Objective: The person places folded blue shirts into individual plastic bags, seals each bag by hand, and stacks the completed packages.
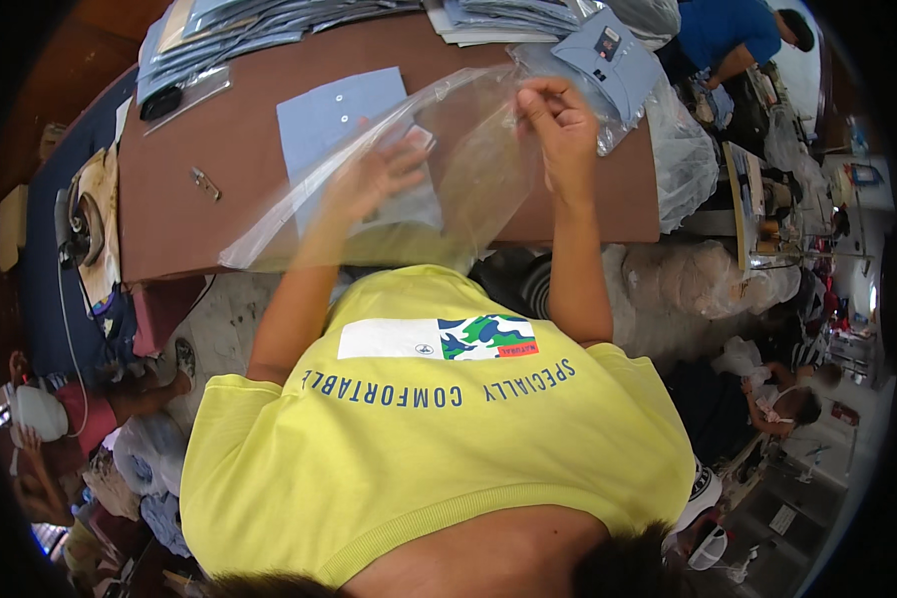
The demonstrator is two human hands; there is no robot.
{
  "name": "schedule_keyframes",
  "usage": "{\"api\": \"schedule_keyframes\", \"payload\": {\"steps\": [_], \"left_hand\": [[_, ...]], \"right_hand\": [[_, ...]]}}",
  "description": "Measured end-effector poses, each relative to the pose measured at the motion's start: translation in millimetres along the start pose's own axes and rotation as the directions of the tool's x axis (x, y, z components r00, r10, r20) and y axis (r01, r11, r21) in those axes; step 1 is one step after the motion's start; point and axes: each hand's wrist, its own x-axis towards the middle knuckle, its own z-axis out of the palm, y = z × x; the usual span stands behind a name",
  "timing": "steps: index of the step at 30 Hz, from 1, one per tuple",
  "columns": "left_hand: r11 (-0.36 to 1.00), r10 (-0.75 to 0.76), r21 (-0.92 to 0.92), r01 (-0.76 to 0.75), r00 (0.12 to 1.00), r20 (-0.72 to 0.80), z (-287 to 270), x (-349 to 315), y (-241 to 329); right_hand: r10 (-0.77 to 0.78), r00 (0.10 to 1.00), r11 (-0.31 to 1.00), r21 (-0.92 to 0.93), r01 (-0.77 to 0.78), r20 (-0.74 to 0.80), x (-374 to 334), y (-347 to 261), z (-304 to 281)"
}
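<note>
A large clear plastic bag (pixel 478 130) stretches over the near part of the brown table. My right hand (pixel 566 125) pinches its upper right edge between thumb and fingers. My left hand (pixel 381 177) shows through the film with its fingers spread, slightly blurred; whether it is inside the bag or behind it I cannot tell. Under the bag and the left hand lies a folded light blue shirt (pixel 319 108) with white buttons, partly covered. To the right of my right hand, a folded blue shirt (pixel 608 60) with a dark tag lies in clear plastic.
Stacks of folded blue shirts (pixel 259 45) line the table's far edge. A black object (pixel 161 103) lies beside them. Small thread snips (pixel 205 183) rest on the brown table (pixel 169 224). At left stands an iron (pixel 82 224). Crumpled clear plastic (pixel 690 164) hangs at right; other people work around.
</note>
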Motion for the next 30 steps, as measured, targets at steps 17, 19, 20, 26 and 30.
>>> {"api": "schedule_keyframes", "payload": {"steps": [17,19,20,26,30], "left_hand": [[0.700,0.508,0.677,-0.228,0.825,-0.247,-48.8,-150.4,90.1],[0.744,0.551,0.616,-0.258,0.759,-0.347,-63.0,-175.3,103.8],[0.748,0.566,0.606,-0.271,0.736,-0.371,-71.1,-183.7,108.8],[0.722,0.639,0.611,-0.324,0.651,-0.410,-100.8,-220.4,120.1],[0.665,0.666,0.653,-0.363,0.685,-0.297,-94.2,-204.1,130.9]], "right_hand": [[0.166,0.954,0.679,-0.730,0.073,0.250,10.8,122.9,76.6],[0.219,0.967,0.453,-0.892,0.016,0.129,9.2,170.7,43.4],[0.324,0.940,0.523,-0.848,-0.080,0.111,9.0,187.1,29.7],[0.477,0.845,0.756,-0.603,-0.255,0.242,34.7,153.4,50.4],[0.388,0.793,0.859,-0.497,-0.125,0.470,60.2,133.1,93.7]]}}
